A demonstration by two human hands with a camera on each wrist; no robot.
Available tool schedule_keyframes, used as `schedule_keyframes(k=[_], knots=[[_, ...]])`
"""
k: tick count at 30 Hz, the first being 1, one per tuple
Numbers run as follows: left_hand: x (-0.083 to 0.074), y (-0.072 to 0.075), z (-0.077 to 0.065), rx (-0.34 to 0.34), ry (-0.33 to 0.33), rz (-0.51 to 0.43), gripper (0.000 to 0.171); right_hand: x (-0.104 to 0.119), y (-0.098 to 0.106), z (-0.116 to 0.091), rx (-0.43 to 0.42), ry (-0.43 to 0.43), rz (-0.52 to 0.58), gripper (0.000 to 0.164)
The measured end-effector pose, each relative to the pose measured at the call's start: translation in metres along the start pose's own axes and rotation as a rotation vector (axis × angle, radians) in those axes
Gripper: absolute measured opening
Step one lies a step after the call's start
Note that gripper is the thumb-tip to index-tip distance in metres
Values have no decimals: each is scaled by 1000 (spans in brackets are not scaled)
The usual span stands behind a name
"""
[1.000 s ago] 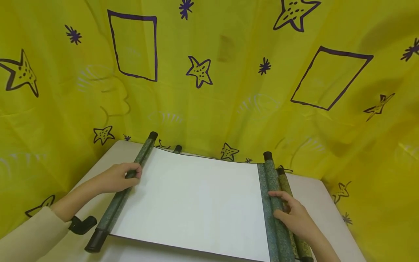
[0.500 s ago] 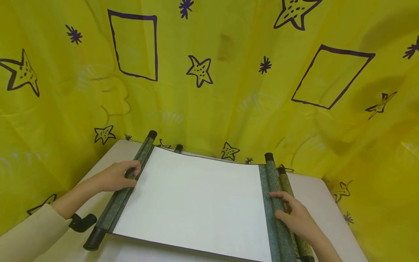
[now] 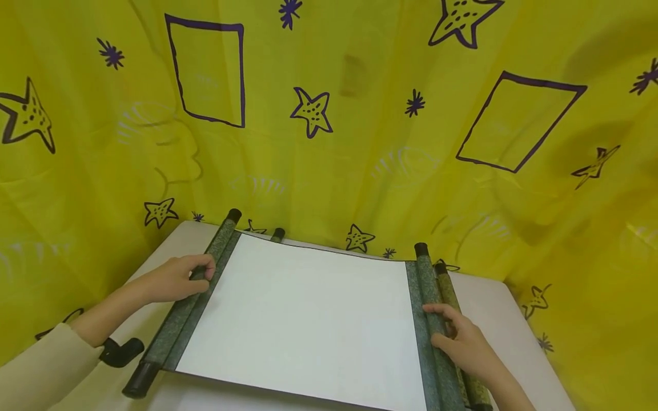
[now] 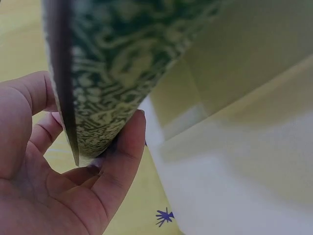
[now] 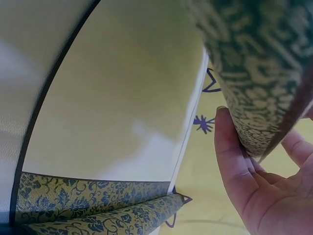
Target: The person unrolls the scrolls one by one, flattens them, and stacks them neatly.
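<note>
An unrolled scroll [image 3: 308,319] with a blank white sheet and green patterned borders spans the middle of the head view. Each side ends in a green roll with black end caps. My left hand [image 3: 181,278] grips the left roll [image 3: 172,328], fingers and thumb curled round it; the left wrist view shows the green pattern [image 4: 112,73] between them. On the other side, my right hand [image 3: 462,339] holds the right roll [image 3: 429,279] between thumb and fingers. In the right wrist view that roll [image 5: 259,73] covers part of the hand.
Under the held scroll lies a second scroll with a gold-and-blue floral roll [image 5: 102,215], on a white table [image 3: 488,297]. Its right roll [image 3: 446,285] and far left end [image 3: 278,234] stick out. A black bent object [image 3: 122,352] sits below the left sleeve. A yellow curtain [image 3: 329,171] hangs behind.
My left hand has moved a little left with its roll, and a wider strip of green border shows beside the white sheet. My right hand stays almost where it was.
</note>
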State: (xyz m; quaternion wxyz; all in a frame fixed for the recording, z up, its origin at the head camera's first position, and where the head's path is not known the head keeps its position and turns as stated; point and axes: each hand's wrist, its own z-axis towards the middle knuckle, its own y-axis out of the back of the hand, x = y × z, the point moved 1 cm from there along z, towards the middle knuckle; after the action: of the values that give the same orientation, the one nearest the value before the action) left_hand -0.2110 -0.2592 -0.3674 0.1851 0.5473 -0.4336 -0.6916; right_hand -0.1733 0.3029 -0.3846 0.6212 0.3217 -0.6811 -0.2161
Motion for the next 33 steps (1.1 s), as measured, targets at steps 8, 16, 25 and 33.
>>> schedule_keyframes(k=[8, 16, 25, 33], knots=[[3, -1, 6, 31, 22, -34, 14, 0, -2, 6, -5, -12, -8, 53], [20, -4, 17, 30, -5, -81, 13, -6, -7, 19, 7, -18, -20, 54], [38, -9, 33, 69, 5, -143, 12, -5, -10, 34, 17, 58, -9, 53], [43, -11, 40, 99, 39, -166, 12, -7, -16, 42, 11, 49, -30, 53]])
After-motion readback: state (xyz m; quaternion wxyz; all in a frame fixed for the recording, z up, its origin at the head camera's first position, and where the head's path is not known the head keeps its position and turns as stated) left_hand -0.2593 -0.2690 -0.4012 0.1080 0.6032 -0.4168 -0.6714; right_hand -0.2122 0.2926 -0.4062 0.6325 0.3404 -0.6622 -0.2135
